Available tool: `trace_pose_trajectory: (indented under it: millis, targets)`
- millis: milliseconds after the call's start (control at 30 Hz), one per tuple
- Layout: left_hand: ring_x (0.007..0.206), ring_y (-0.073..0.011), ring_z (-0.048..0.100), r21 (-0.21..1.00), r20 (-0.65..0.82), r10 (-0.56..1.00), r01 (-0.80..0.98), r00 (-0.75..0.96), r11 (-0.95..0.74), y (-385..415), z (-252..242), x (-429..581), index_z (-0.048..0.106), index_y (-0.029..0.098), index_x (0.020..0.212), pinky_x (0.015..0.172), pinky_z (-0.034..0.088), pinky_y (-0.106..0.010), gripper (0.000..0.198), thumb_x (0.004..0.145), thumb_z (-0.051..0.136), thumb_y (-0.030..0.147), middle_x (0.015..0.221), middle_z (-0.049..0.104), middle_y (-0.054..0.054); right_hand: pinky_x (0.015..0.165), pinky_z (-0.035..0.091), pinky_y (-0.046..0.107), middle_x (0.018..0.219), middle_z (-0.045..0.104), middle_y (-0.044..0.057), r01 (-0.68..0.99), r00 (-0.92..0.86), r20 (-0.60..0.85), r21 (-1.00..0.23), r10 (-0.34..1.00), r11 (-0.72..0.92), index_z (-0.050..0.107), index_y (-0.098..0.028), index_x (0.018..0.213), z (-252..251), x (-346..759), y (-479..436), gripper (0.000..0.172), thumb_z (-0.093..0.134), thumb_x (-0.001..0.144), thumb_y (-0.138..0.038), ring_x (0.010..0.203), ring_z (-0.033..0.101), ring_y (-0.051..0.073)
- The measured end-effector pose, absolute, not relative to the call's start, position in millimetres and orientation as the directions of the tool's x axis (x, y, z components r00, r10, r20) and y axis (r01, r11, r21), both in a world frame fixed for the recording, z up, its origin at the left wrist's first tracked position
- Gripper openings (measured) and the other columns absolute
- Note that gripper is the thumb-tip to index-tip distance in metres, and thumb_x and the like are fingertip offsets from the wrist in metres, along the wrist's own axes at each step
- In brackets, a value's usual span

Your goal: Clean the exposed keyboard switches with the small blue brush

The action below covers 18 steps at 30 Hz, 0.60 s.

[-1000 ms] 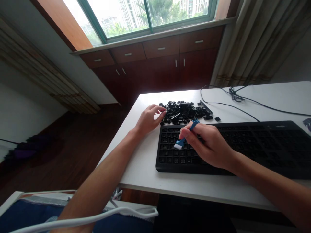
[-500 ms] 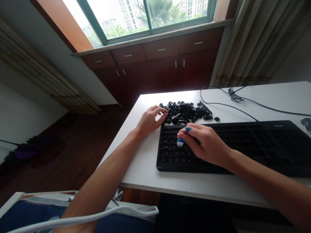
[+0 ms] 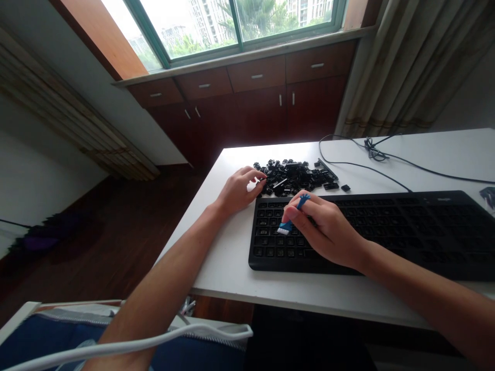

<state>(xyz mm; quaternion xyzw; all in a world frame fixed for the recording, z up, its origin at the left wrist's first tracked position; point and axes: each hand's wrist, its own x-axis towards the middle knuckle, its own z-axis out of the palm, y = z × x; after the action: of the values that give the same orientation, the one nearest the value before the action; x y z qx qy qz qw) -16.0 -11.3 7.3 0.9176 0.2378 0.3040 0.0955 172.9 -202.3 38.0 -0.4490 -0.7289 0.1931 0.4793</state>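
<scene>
My right hand (image 3: 328, 229) is closed around a small blue brush (image 3: 285, 226) with short white bristles. The bristles point down at the left part of a black keyboard (image 3: 301, 264), whose keycaps are off, so bare key sockets show. Whether the bristles touch the sockets I cannot tell. The brush's blue handle end sticks up past the forefinger. At the left edge of a pile of loose black keycaps (image 3: 294, 175) rests my left hand (image 3: 240, 190), its fingers curved and the thumb apart from the forefinger. No held thing shows in it.
A thin black cable (image 3: 363, 164) runs from the keyboard's back edge to a tied coil (image 3: 374, 150) on the white table (image 3: 216, 247). One stray keycap (image 3: 345, 188) lies right of the pile. Below left is a chair (image 3: 193, 330) with a white frame.
The brush has tilted in my right hand, its bristles shifting slightly left and its handle end rising to the right. My left hand stays by the keycap pile.
</scene>
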Motion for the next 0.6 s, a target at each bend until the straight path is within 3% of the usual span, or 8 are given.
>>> trace_pose_trajectory:
  millis: [167,333,500,600]
  targets:
    - [0.085,-0.0157,0.062,0.325,0.499,0.507,0.391,0.702,-0.861,-11.4,6.8,-16.6,0.07,0.021,0.108,0.079,0.054,-0.032,0.019,0.096,0.058,0.031,0.102,0.066,-0.006,0.068,0.05,0.029,0.089,0.064,0.005,0.466,-0.206,0.465,-0.727,0.861,0.504,0.072,-0.016,0.099,36.2,170.8,-201.1,0.025,0.053,0.102,-0.031,0.075,0.059,0.013]
    - [0.085,-0.0155,0.063,0.335,0.493,0.519,0.398,0.698,-0.854,-10.8,6.9,-17.2,0.07,0.022,0.109,0.079,0.055,-0.031,0.02,0.096,0.058,0.031,0.102,0.066,-0.006,0.075,0.049,0.034,0.092,0.066,0.006,0.627,-0.238,0.668,-0.449,0.705,0.637,0.072,-0.018,0.114,35.1,171.6,-201.4,0.023,0.054,0.1,-0.02,0.079,0.058,0.016]
    - [0.084,-0.0152,0.063,0.339,0.493,0.52,0.397,0.697,-0.853,-9.1,5.3,-16.9,0.07,0.022,0.108,0.078,0.055,-0.031,0.02,0.095,0.058,0.031,0.102,0.066,-0.006,0.081,0.052,0.034,0.096,0.07,0.008,0.538,-0.166,0.632,-0.585,0.757,0.607,0.07,-0.016,0.105,36.0,172.4,-203.7,0.021,0.05,0.102,-0.022,0.087,0.063,0.017]
    - [0.083,-0.0151,0.063,0.34,0.495,0.513,0.387,0.701,-0.857,-8.7,5.1,-16.4,0.07,0.022,0.108,0.077,0.055,-0.031,0.02,0.095,0.059,0.031,0.102,0.066,-0.006,0.077,0.051,0.032,0.088,0.067,0.007,0.495,-0.121,0.591,-0.661,0.798,0.565,0.069,-0.016,0.096,38.0,172.6,-204.8,0.025,0.047,0.104,-0.026,0.081,0.062,0.016]
